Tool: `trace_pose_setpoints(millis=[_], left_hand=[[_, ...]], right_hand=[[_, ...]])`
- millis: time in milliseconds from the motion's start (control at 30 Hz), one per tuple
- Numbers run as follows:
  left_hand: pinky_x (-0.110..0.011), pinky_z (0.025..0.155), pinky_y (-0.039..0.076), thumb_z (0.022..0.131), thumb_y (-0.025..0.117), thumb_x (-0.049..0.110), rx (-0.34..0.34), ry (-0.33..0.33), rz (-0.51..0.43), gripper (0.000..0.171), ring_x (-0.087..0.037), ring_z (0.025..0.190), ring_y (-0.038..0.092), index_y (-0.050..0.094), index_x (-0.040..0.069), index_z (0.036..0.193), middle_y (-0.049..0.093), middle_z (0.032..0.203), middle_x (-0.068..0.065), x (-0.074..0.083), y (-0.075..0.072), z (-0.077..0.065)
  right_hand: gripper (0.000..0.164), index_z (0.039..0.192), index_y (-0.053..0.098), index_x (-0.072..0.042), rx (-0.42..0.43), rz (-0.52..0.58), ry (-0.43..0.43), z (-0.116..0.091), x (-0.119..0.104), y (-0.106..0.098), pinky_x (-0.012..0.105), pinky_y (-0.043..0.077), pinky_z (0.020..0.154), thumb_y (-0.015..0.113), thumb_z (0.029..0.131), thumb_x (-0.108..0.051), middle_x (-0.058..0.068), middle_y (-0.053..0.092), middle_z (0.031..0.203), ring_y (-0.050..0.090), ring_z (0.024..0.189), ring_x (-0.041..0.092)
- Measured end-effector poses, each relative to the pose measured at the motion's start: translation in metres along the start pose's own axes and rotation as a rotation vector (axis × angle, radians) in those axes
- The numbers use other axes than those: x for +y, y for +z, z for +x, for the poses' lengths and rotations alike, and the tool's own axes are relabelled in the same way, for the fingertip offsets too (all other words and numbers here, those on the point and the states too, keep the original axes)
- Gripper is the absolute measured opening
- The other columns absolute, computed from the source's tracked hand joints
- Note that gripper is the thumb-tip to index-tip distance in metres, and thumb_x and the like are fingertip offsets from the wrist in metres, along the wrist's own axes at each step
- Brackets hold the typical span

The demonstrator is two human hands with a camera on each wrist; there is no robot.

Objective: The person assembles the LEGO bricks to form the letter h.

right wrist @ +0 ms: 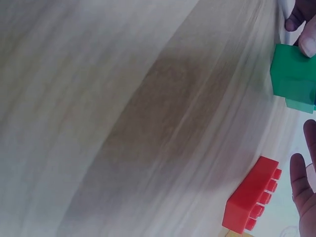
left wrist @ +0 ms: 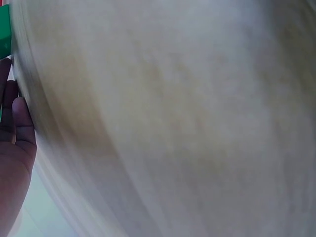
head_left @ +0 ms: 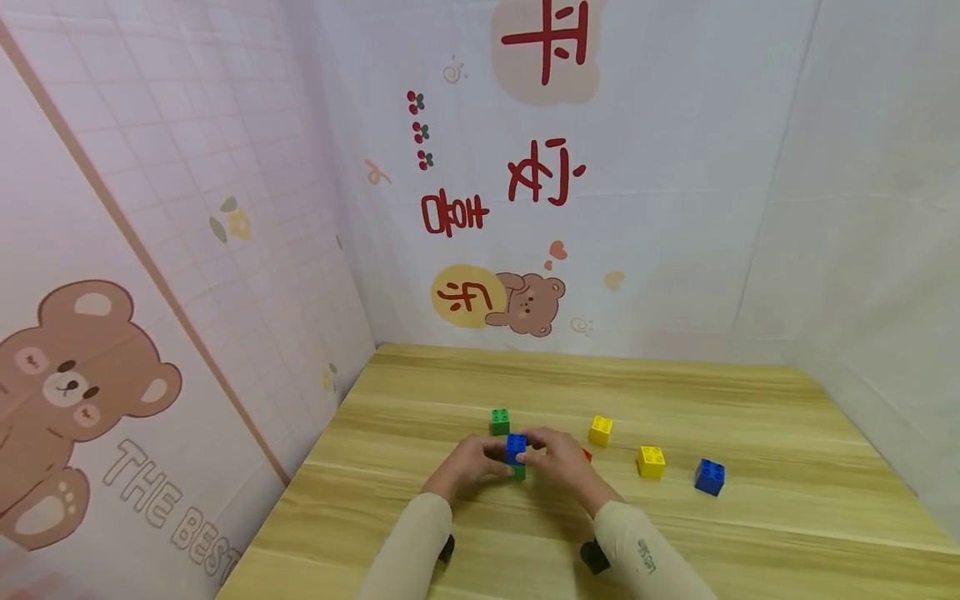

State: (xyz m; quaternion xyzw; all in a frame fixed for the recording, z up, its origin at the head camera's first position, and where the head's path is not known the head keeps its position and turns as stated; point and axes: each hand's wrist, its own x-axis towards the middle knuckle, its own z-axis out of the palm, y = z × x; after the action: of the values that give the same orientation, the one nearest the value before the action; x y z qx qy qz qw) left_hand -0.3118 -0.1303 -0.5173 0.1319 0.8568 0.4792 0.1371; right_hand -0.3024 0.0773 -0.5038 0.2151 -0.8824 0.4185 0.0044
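In the head view, a small blue brick (head_left: 516,448) sits atop a green brick (head_left: 519,472), both between the two hands. My left hand (head_left: 474,461) grips the lower green brick from the left side, thumb in front. From the right, my right hand (head_left: 558,458) pinches the blue brick, with its thumb against the near face. The right wrist view shows the green brick (right wrist: 291,71) close, with a fingertip on it. A long red brick (right wrist: 252,195) lies nearby; the right hand mostly hides it in the head view.
Another green brick (head_left: 500,422) stands just behind the left hand. Two yellow bricks, one farther back (head_left: 601,430) and one nearer (head_left: 652,462), are to the right, with a blue brick (head_left: 709,476) beyond. A printed cloth (head_left: 660,208) hangs behind the wooden table (head_left: 780,517).
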Motion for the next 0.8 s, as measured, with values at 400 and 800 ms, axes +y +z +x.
trace_pose_setpoints(millis=[400, 800], left_hand=[[-0.049, 0.101, 0.044, 0.087, 0.078, 0.015, -0.004, 0.011, 0.017, 0.031, -0.02, 0.107, 0.062, 0.074, 0.019, 0.117, 0.07, 0.107, 0.006, 0.002, 0.007, 0.0], [-0.047, 0.098, 0.046, 0.088, 0.077, 0.015, -0.011, 0.04, 0.065, 0.032, -0.018, 0.101, 0.062, 0.072, 0.018, 0.119, 0.069, 0.103, 0.005, 0.006, 0.003, -0.002]], right_hand=[[0.037, 0.125, 0.067, -0.004, 0.032, 0.043, 0.037, -0.006, 0.004, 0.001, 0.05, 0.053, 0.088, 0.072, 0.093, -0.023, 0.012, 0.068, 0.117, 0.065, 0.103, 0.033], [0.043, 0.129, 0.065, -0.003, 0.096, 0.061, 0.068, -0.011, -0.002, 0.007, 0.048, 0.055, 0.084, 0.073, 0.092, -0.023, 0.015, 0.069, 0.118, 0.067, 0.102, 0.034]])
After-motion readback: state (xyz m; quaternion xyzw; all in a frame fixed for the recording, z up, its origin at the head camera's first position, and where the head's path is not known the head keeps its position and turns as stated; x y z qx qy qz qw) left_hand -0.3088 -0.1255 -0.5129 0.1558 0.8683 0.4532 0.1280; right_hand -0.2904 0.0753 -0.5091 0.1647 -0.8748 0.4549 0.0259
